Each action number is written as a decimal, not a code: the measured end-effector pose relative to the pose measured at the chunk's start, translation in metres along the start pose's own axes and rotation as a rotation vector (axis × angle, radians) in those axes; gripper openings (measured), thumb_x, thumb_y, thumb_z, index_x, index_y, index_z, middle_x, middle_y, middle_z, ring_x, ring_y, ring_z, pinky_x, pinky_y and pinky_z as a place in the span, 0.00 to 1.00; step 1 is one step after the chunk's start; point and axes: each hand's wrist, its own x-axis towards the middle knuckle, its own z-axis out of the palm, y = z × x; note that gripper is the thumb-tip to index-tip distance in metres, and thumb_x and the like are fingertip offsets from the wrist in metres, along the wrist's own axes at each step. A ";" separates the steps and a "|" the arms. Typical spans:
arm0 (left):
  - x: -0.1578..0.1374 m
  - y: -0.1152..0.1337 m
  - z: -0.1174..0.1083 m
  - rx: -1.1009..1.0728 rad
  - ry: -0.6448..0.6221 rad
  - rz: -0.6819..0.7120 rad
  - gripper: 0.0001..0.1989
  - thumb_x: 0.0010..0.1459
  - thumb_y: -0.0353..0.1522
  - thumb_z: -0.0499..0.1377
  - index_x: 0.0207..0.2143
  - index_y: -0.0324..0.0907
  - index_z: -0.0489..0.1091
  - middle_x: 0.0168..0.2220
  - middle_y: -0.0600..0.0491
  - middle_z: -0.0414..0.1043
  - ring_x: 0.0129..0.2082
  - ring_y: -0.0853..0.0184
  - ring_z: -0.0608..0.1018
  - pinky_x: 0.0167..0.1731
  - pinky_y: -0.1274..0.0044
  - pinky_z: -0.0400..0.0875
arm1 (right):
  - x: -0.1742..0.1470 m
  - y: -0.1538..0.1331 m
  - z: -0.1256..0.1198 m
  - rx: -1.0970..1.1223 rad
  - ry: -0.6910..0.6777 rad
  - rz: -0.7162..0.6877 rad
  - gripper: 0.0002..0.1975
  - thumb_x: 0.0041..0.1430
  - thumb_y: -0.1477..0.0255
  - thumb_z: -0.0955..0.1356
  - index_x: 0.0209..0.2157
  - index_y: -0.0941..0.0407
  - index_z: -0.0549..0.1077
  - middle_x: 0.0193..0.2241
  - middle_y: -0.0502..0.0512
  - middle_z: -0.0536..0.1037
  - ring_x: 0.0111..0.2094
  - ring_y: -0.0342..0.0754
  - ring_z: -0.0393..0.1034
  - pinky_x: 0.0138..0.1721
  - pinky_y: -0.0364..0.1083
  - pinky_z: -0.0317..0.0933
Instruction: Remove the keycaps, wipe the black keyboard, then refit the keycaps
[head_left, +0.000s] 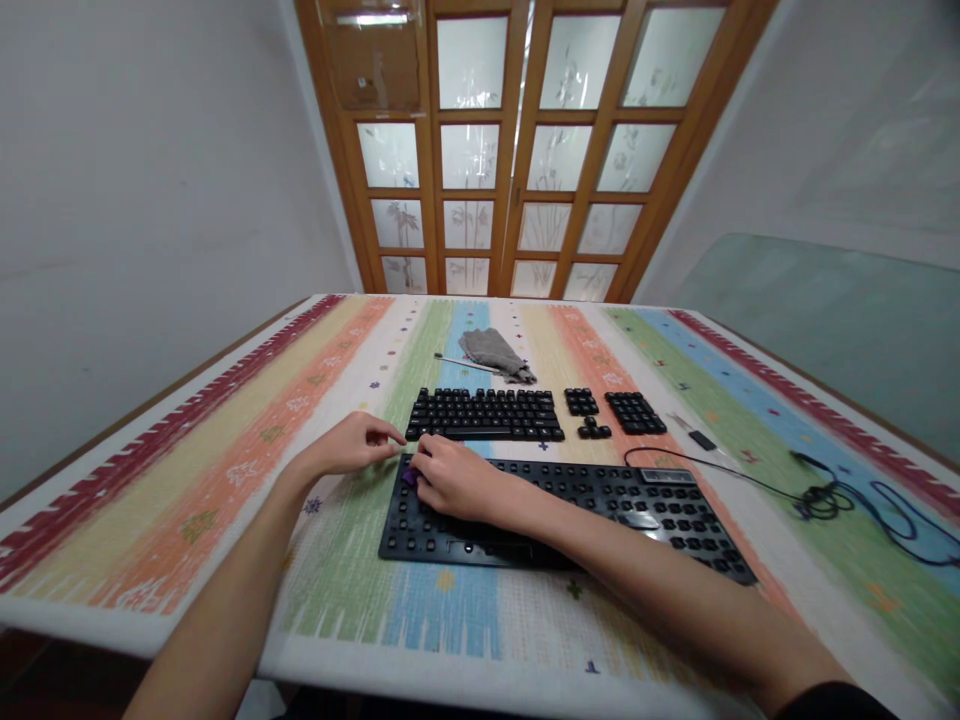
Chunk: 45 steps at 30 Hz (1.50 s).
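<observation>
My right hand [457, 478] is closed on a small purple cloth [409, 476], only part of which shows. It rests on the upper left of a black keyboard base [577, 488], whose keycaps are off and whose switch posts stand bare. My left hand [356, 443] is beside the base's upper left corner, its fingers apart and pointing right, with nothing visible in them. Just beyond both hands, loose black keycaps [484, 412] lie in keyboard order. My right forearm covers part of the base's lower middle.
Smaller keycap groups sit rightward, including the number pad block [636, 412]. A grey cloth [495, 352] and a thin stick [466, 363] lie farther back. At right are a small black object [702, 440] and a coiled cable [823, 500] on the striped tablecloth [330, 590].
</observation>
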 end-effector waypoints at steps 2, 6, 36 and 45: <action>0.000 0.001 0.001 0.001 -0.024 -0.015 0.18 0.52 0.42 0.59 0.35 0.37 0.80 0.17 0.55 0.69 0.18 0.71 0.67 0.21 0.81 0.59 | 0.003 0.004 -0.003 0.054 -0.032 -0.010 0.08 0.60 0.79 0.65 0.40 0.65 0.75 0.40 0.64 0.74 0.38 0.50 0.69 0.39 0.46 0.64; 0.000 0.000 0.003 -0.001 -0.073 -0.006 0.16 0.53 0.40 0.58 0.35 0.38 0.81 0.19 0.54 0.71 0.19 0.71 0.67 0.22 0.81 0.59 | 0.012 0.017 -0.012 0.190 -0.068 -0.027 0.07 0.56 0.79 0.68 0.37 0.63 0.77 0.36 0.59 0.77 0.36 0.47 0.70 0.39 0.44 0.62; 0.001 -0.008 -0.002 -0.103 -0.138 0.025 0.12 0.49 0.36 0.59 0.29 0.38 0.79 0.20 0.56 0.72 0.22 0.70 0.69 0.23 0.82 0.60 | 0.032 0.007 0.001 0.166 0.028 -0.167 0.07 0.55 0.82 0.67 0.36 0.62 0.76 0.35 0.60 0.80 0.37 0.49 0.71 0.41 0.45 0.61; 0.001 -0.003 -0.001 -0.134 -0.062 0.011 0.15 0.52 0.40 0.60 0.34 0.39 0.79 0.21 0.54 0.74 0.22 0.69 0.71 0.24 0.81 0.63 | 0.027 0.009 -0.007 0.139 -0.061 -0.222 0.15 0.57 0.81 0.66 0.47 0.61 0.71 0.39 0.59 0.78 0.39 0.50 0.70 0.42 0.46 0.63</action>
